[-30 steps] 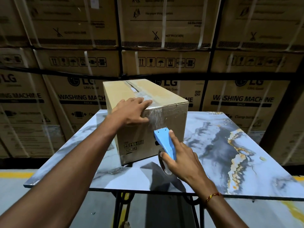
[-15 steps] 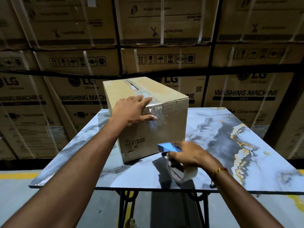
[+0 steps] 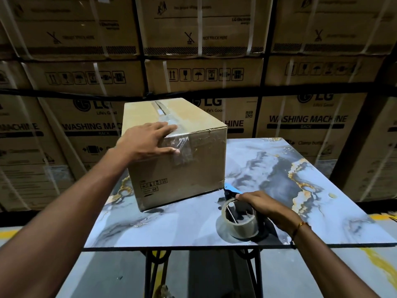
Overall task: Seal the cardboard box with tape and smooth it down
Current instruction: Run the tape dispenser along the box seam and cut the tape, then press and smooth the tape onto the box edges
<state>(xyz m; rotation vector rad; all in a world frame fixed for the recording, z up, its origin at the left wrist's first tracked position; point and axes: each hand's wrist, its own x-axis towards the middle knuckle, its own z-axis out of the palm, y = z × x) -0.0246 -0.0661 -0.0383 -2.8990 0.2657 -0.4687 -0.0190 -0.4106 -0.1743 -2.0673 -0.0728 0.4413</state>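
A brown cardboard box [image 3: 199, 166] stands on the marble-patterned table [image 3: 171, 229]. Clear tape [image 3: 182, 147] runs along its top seam and down over the near edge onto the front face. My left hand [image 3: 148, 140] lies flat on the box's near top corner, fingers spread over the tape, thumb pressed against the front face. A blue tape dispenser [image 3: 238, 216] with a roll of clear tape rests on the table to the right of the box. My right hand [image 3: 266, 207] grips its handle, and the hand hides most of the blue body.
Large strapped washing-machine cartons [image 3: 307, 123] are stacked as a wall right behind the table. The table's near edge [image 3: 214, 247] sits over black metal legs. A grey floor with yellow lines lies below.
My right hand has drawn the dispenser down away from the box's front face and set it on the table to the right. My left hand stays on the taped corner.
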